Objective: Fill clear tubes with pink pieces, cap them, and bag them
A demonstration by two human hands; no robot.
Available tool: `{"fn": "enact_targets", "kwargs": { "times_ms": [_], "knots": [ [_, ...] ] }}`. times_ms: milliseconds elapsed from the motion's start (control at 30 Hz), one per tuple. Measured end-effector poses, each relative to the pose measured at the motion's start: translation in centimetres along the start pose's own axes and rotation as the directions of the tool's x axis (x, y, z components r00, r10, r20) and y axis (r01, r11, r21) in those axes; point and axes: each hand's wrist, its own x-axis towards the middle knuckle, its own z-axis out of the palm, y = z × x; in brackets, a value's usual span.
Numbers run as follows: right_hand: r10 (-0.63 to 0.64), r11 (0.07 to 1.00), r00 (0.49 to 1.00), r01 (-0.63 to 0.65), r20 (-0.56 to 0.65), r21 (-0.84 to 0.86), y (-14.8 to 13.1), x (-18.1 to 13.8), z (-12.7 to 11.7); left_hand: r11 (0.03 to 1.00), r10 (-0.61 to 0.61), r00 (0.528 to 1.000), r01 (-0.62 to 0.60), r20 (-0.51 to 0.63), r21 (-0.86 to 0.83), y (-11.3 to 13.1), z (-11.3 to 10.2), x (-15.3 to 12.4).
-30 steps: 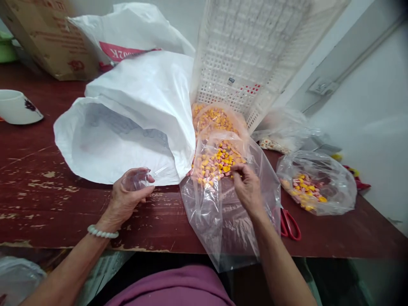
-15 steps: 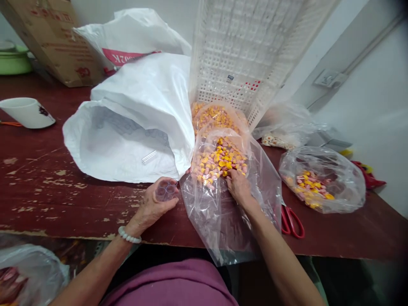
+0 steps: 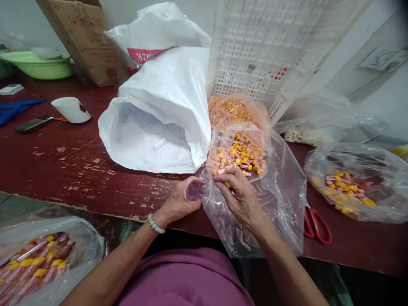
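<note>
My left hand [image 3: 178, 202], with a pale bead bracelet at its wrist, is closed round a bundle of clear plastic tubes [image 3: 194, 190], their round open ends facing up. Just to its right, my right hand [image 3: 240, 197] is pinched on small pieces; a yellow cap [image 3: 228, 185] shows between its fingers, the rest hidden. Beyond that hand, a clear plastic bag [image 3: 277, 182] lies open with many small pink pieces with yellow caps [image 3: 239, 151] in it. At the left, a white sack [image 3: 127, 157] gapes open, a single clear tube [image 3: 159, 143] lying in its mouth.
A white plastic crate [image 3: 255, 51] stands tilted behind the bags. Red-handled scissors [image 3: 318, 227] and another clear bag [image 3: 385, 182] of pieces lie right. Leftward are a white cup [image 3: 70, 109], phone [image 3: 33, 124] and carton [image 3: 95, 46]. A bag [image 3: 86, 229] of filled tubes sits below the table edge.
My right hand has come out of the pile of pieces and moved toward my left hand with a yellow-capped piece in its fingers. The view has shifted left.
</note>
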Motion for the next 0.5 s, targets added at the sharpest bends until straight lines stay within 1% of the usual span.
{"fn": "enact_targets", "kwargs": {
  "times_ms": [100,200,267,333,400,500],
  "knots": [
    [-0.05,0.999,0.993,0.049,0.103,0.012,-0.6,0.5,0.8,0.996,0.063,0.998,-0.064,0.028,0.058,0.5,0.2,-0.3],
    [-0.029,0.999,0.988,0.023,0.153,0.047,-0.4,0.4,0.8,0.997,0.066,0.998,-0.066,0.013,0.041,0.3,0.4,-0.5],
    [0.008,0.997,0.992,-0.017,0.129,0.07,-0.3,0.3,0.6,0.999,0.04,0.999,-0.04,0.003,-0.011,0.1,0.6,-0.4],
    [0.026,0.999,0.998,-0.029,0.065,0.046,-0.2,0.1,0.5,0.997,0.009,1.0,-0.009,0.005,-0.075,0.1,0.7,-0.4],
    [-0.024,0.999,0.999,0.025,0.031,-0.022,0.0,-0.5,0.7,0.992,-0.008,1.0,0.01,0.018,-0.127,0.2,0.9,-0.3],
    [-0.126,0.978,0.988,0.139,0.09,-0.156,0.3,-1.8,1.9,0.988,-0.022,1.0,0.024,0.014,-0.152,0.2,1.1,-0.2]
  ]
}}
